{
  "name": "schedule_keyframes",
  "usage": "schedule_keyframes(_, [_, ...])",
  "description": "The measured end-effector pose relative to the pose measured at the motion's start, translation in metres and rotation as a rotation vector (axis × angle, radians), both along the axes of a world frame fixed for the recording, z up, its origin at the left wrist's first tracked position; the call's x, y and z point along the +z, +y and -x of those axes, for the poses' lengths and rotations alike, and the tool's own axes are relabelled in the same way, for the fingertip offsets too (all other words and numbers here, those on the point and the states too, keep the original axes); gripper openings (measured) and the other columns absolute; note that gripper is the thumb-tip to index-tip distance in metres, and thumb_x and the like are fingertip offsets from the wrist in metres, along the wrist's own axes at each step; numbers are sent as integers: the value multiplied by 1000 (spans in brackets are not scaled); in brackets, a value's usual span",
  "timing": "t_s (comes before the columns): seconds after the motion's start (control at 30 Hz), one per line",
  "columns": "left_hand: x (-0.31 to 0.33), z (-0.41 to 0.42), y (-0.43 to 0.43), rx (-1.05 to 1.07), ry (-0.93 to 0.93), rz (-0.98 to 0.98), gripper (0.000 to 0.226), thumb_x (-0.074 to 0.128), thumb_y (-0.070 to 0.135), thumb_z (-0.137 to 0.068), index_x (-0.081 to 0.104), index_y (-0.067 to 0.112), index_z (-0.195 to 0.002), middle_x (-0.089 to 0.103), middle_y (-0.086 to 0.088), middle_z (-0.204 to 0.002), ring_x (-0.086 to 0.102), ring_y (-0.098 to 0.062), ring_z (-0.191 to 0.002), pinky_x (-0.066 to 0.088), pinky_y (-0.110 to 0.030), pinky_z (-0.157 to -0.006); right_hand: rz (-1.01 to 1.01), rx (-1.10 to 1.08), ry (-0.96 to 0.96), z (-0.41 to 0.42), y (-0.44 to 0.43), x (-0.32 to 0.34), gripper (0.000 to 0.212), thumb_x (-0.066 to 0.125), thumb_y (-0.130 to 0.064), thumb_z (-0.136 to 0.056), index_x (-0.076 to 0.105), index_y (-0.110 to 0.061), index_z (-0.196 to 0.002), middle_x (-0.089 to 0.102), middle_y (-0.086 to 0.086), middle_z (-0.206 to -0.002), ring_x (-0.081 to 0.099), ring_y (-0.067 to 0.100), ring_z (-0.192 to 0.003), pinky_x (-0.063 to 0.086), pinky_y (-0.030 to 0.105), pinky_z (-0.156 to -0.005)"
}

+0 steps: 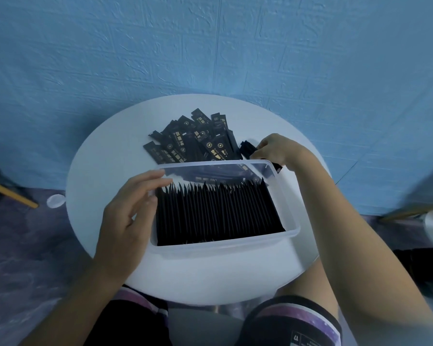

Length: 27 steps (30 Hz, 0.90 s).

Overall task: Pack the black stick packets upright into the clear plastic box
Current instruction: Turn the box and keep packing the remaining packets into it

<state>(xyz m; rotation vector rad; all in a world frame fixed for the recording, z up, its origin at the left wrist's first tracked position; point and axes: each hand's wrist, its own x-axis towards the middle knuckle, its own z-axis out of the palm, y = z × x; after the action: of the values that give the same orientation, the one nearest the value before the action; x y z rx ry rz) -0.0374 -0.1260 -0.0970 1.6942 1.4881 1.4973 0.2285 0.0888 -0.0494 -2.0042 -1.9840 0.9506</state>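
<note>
Both hands engaged: my right hand pinches black stick packet by clear plastic box far corner; my left hand, opened flat, steadies packed row. Keep packet vertical going in.

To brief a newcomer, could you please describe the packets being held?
On the round white table, find the clear plastic box and go to its far right corner. There the right hand pinches black stick packets: the only ones held, unlike the loose pile lying flat behind the box and the upright row inside.
</note>
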Motion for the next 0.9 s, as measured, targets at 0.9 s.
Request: schedule_keyframes(0.9, [-5,4,-18,-86,-211,165,39,61,38,-91,61,39,-130,63,24,-131,63,-3,-119,46,-7,-89,-97,348,317,104,-165,17,46,58,-38,-98,43,-29,-140,63,-7,-75,71,16,-54,53,17,-60])
